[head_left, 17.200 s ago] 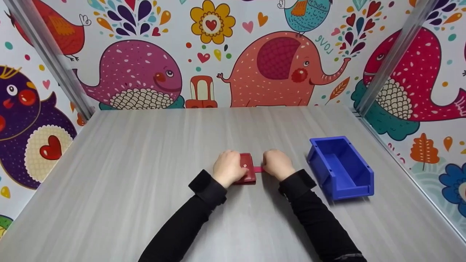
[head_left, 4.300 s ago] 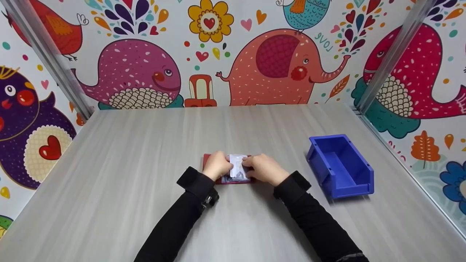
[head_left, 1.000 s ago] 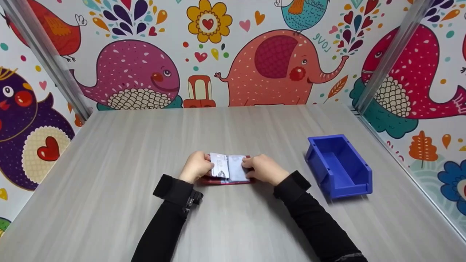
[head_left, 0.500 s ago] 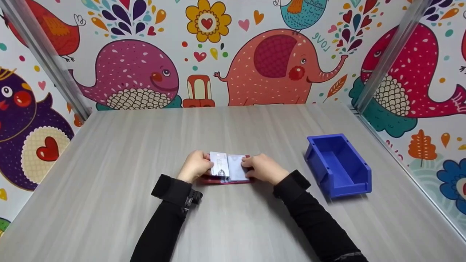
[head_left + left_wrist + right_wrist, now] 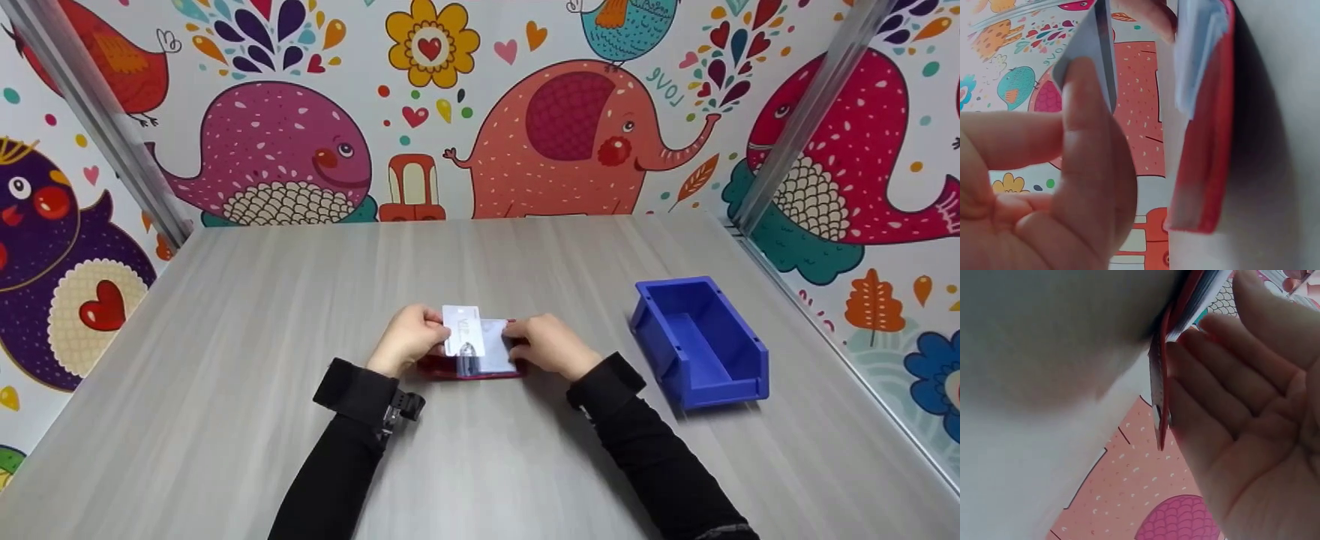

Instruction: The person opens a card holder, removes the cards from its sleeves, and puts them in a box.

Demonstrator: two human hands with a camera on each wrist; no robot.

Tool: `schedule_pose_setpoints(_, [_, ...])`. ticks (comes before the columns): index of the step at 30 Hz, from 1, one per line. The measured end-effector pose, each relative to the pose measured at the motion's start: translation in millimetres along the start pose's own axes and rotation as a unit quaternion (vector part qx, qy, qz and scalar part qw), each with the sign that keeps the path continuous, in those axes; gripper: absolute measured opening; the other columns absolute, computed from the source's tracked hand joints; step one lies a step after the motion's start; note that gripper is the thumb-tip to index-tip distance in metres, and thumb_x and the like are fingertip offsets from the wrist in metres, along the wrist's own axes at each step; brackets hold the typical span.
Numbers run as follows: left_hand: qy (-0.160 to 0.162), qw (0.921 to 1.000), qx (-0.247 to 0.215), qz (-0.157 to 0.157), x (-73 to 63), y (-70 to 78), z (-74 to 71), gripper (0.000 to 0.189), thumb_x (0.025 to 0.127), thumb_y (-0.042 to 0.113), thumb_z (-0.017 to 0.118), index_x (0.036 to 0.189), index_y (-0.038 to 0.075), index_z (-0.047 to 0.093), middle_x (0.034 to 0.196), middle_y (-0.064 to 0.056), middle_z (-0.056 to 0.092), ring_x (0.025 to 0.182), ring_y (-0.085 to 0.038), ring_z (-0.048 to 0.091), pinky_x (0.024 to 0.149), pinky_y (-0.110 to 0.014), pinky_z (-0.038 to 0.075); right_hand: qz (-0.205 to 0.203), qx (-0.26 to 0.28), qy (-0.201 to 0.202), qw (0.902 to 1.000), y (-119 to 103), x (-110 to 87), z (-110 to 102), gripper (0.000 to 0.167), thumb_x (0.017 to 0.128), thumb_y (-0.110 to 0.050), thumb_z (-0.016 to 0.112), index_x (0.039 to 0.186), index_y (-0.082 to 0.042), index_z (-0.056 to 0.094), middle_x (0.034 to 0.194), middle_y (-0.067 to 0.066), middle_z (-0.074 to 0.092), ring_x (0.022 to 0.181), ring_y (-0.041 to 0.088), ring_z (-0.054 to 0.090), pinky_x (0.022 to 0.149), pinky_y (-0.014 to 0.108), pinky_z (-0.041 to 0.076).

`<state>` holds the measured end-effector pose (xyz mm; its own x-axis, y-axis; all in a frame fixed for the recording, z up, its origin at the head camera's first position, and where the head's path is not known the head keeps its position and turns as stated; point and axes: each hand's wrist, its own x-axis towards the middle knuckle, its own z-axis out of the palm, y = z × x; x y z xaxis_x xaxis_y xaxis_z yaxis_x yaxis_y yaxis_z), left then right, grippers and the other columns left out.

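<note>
Your left grip (image 5: 409, 337) pinches the VIP card (image 5: 463, 328), likely light, stiff, slick: keep to its edge; your right grip (image 5: 553, 343) holds the red wallet (image 5: 438, 367).

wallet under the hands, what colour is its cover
The wallet's cover is red, showing best in the left wrist view.

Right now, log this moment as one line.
left hand: pinches white card above open red wallet | right hand: touches wallet's right edge | blue bin: on table, right of wallet
</note>
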<state>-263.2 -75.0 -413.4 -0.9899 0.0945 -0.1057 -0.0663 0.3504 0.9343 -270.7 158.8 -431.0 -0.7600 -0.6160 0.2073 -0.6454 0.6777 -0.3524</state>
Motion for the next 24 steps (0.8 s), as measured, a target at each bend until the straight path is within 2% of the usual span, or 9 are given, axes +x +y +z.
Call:
schedule_pose_setpoints(1, [0.000,1.0000,-0.007,0.000,-0.2,0.7,0.5,0.023,0.083,-0.008,0.060,0.105,-0.016,0.057,0.096,-0.023,0.068,0.069,-0.017,0.061,0.062,-0.027,0.056,0.011,0.008,0.010,0.9999,0,-0.3,-1,0.012,0.081,-0.003,0.076,0.091,-0.001,0.069,0.083,0.010,0.067,0.074,0.022,0.059,0.071,0.036,0.050])
schedule_pose_setpoints(3, [-0.005,0.9996,-0.027,-0.002,-0.5,2.1,1.6,0.023,0.084,-0.009,0.059,0.106,-0.016,0.056,0.096,-0.023,0.067,0.069,-0.018,0.061,0.063,-0.028,0.057,0.040,0.032,0.030,0.9982,-1,-0.7,-2,0.018,0.083,-0.004,0.074,0.100,0.001,0.072,0.093,0.011,0.071,0.084,0.024,0.065,0.078,0.038,0.052])
schedule_pose_setpoints(7, [-0.012,0.9980,-0.062,-0.007,-2.3,6.3,3.0,0.024,0.086,-0.011,0.059,0.108,-0.017,0.054,0.097,-0.023,0.066,0.069,-0.018,0.061,0.062,-0.027,0.057,0.092,0.094,0.066,0.9892,-5,0.1,-5,0.029,0.088,-0.005,0.071,0.115,0.007,0.069,0.107,0.017,0.071,0.100,0.030,0.067,0.088,0.042,0.052])
schedule_pose_setpoints(12, [-0.017,0.9968,-0.078,-0.003,-5.8,12.8,2.7,0.025,0.087,-0.011,0.059,0.111,-0.018,0.053,0.100,-0.026,0.065,0.072,-0.018,0.062,0.066,-0.029,0.057,0.137,0.183,0.099,0.9685,-10,2.0,-11,0.029,0.092,-0.004,0.066,0.117,0.010,0.066,0.103,0.018,0.071,0.092,0.027,0.068,0.079,0.037,0.055])
schedule_pose_setpoints(16, [-0.013,0.9964,-0.083,0.008,-9.4,18.1,1.9,0.025,0.087,-0.011,0.059,0.111,-0.017,0.054,0.101,-0.026,0.065,0.074,-0.019,0.062,0.067,-0.031,0.058,0.156,0.238,0.111,0.9521,-16,2.0,-17,0.027,0.094,-0.005,0.064,0.116,0.010,0.065,0.096,0.015,0.070,0.086,0.028,0.069,0.074,0.036,0.056])
schedule_pose_setpoints(24, [-0.011,0.9948,-0.095,0.034,-16.9,25.2,4.8,0.022,0.085,-0.011,0.059,0.107,-0.015,0.055,0.089,-0.015,0.064,0.070,-0.016,0.060,0.059,-0.024,0.055,0.177,0.356,0.086,0.9135,-23,0.7,-22,0.033,0.099,-0.008,0.056,0.126,0.011,0.057,0.099,0.019,0.067,0.084,0.027,0.070,0.072,0.046,0.058])
